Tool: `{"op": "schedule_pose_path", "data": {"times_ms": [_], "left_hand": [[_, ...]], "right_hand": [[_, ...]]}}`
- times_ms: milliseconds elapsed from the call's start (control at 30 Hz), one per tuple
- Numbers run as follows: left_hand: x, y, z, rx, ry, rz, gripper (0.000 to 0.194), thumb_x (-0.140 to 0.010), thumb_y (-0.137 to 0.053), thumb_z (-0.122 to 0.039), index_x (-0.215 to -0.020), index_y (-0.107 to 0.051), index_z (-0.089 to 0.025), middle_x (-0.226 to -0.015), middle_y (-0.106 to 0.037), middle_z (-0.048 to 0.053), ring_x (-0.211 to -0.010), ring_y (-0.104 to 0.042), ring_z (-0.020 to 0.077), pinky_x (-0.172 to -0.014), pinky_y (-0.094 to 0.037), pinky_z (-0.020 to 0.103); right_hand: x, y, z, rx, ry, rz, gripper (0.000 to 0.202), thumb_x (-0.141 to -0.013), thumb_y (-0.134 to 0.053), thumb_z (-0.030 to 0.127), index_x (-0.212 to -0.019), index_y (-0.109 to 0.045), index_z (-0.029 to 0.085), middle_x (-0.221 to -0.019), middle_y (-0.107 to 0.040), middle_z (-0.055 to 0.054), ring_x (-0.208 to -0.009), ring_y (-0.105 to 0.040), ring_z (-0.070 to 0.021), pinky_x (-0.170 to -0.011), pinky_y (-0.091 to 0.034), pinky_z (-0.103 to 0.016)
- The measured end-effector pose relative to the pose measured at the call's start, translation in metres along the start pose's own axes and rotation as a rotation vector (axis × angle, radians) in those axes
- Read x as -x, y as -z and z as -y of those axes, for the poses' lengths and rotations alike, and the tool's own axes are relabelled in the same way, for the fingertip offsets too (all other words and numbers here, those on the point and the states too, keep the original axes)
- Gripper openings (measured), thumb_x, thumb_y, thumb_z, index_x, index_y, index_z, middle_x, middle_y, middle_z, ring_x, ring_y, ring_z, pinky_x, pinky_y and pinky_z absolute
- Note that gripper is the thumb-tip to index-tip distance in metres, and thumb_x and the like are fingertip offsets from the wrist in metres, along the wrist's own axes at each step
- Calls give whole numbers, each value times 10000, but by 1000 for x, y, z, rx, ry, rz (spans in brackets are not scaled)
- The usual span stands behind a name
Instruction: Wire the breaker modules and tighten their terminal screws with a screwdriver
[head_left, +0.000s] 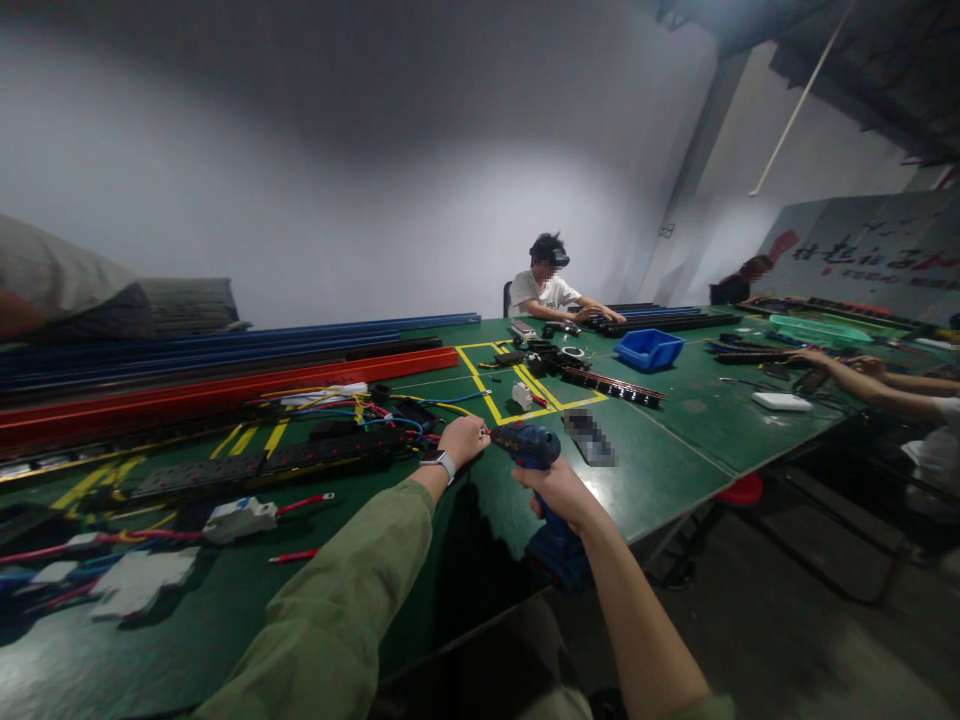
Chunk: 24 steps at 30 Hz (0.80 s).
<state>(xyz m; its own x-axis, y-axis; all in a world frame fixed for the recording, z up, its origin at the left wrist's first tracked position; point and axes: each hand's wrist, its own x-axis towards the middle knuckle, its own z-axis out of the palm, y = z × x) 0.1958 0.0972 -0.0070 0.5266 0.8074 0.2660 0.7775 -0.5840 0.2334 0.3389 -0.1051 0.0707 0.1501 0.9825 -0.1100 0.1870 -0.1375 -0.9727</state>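
Observation:
My right hand (564, 492) is wrapped round the grip of a blue cordless drill (534, 443), its nose pointing left. Close to the drill's tip, my left hand (463, 440) is closed, fingers pinched together; a small pale bit of something shows at the fingertips, too small to name. A watch (438, 460) sits on the left wrist. Beyond my left hand lies a black power strip (330, 450) with coloured wires around it. Left of my forearm, a white circuit breaker (241, 520) with red leads rests on the green table (637, 455).
Red rail (390, 372) and blue rails lie at the back left. A small white breaker (522, 397), a blurred phone-like object (590, 437) and a blue bin (649, 349) are ahead. A co-worker (547, 285) sits across; another person's arms (862, 375) reach in at right.

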Motion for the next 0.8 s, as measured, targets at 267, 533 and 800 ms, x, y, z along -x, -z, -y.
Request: {"op": "schedule_pose_path", "data": {"times_ms": [267,533,800], "left_hand": [[0,-1,0,1,-14,-10,287,-876,-608,-389,-997,-763,-179,-991,-733,116,-977,-677,227,-880,-493,297],[-1,0,0,-8,-14,2,292,-877,-606,-395,-997,-760,-177,-999,-731,120,-991,-675,231,-884,-491,300],[0,0,0,-8,-12,4,286,-876,-602,-389,-994,-761,-182,-997,-728,117,-985,-675,227,-890,-495,299]], "right_hand": [[-3,1,-3,22,16,8,185,-780,-672,261,-910,-571,178,-538,-515,70,-360,-488,-107,-365,-368,-217],[-1,0,0,19,12,4,177,-779,-669,260,-898,-567,179,-535,-513,73,-365,-487,-103,-370,-358,-214],[-2,0,-2,22,-1,6,190,-774,-675,266,-915,-584,177,-526,-513,74,-371,-495,-109,-377,-363,-217]]}}
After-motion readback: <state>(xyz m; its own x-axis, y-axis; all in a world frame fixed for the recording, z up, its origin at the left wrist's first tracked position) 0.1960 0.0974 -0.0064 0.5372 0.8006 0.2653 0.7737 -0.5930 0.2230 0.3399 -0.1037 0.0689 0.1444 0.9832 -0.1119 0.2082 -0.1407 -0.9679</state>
